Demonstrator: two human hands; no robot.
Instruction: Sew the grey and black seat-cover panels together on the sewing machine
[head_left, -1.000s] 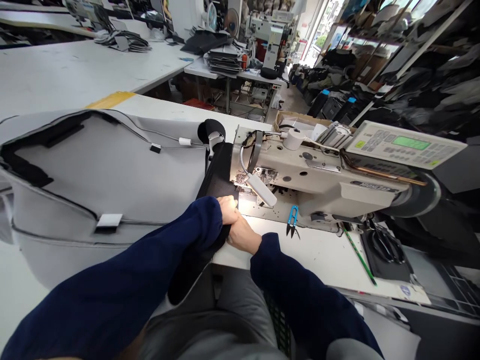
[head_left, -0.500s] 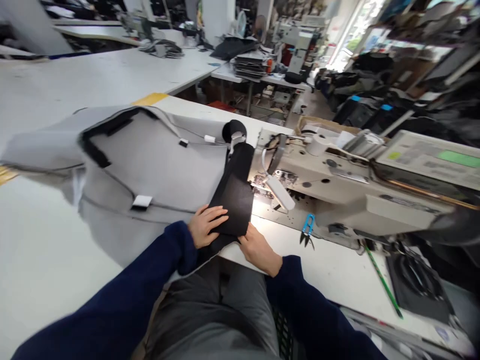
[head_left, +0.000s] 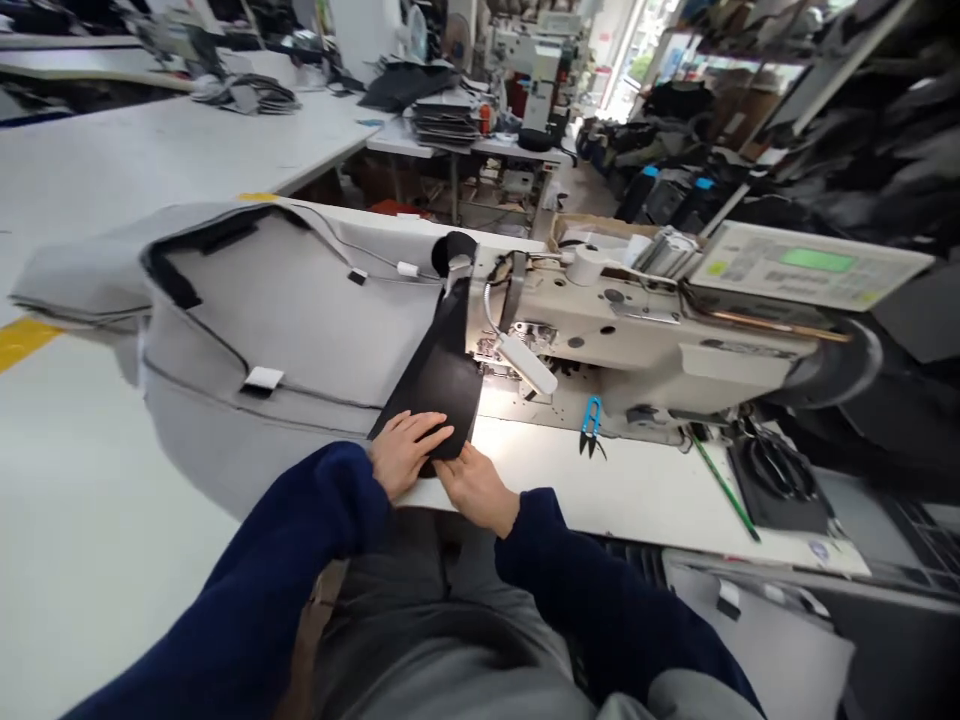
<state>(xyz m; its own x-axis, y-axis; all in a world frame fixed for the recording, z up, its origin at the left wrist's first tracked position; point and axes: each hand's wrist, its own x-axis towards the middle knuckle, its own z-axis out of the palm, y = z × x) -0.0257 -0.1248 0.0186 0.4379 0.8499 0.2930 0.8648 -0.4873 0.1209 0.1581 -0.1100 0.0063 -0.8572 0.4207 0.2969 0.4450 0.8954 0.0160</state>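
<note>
A large light-grey fabric piece (head_left: pixel 330 330) with dark seams and white-and-black tabs is spread to the left of the sewing machine (head_left: pixel 600 320). Along its right side runs a black panel (head_left: pixel 439 375), whose right edge reaches the lit needle area. My left hand (head_left: pixel 409 455) lies flat on the panel's near part, fingers stretched out. Close beside it, my right hand (head_left: pixel 476 485) pinches the panel's near right corner; its thumb is partly hidden. The needle and presser foot are mostly hidden behind the white lamp (head_left: pixel 527 365).
Blue thread snips (head_left: pixel 590 425) lie by the machine base. Farther right are a green pencil (head_left: pixel 726 490) and black-handled scissors (head_left: pixel 780 465) on dark cloth. A control panel (head_left: pixel 814 262) stands above the machine. Another grey piece (head_left: pixel 757 630) hangs low at the right.
The camera view has swung to the right. My right hand has come closer to my left, and the black panel's near end has shifted and turned slightly under my hands.
</note>
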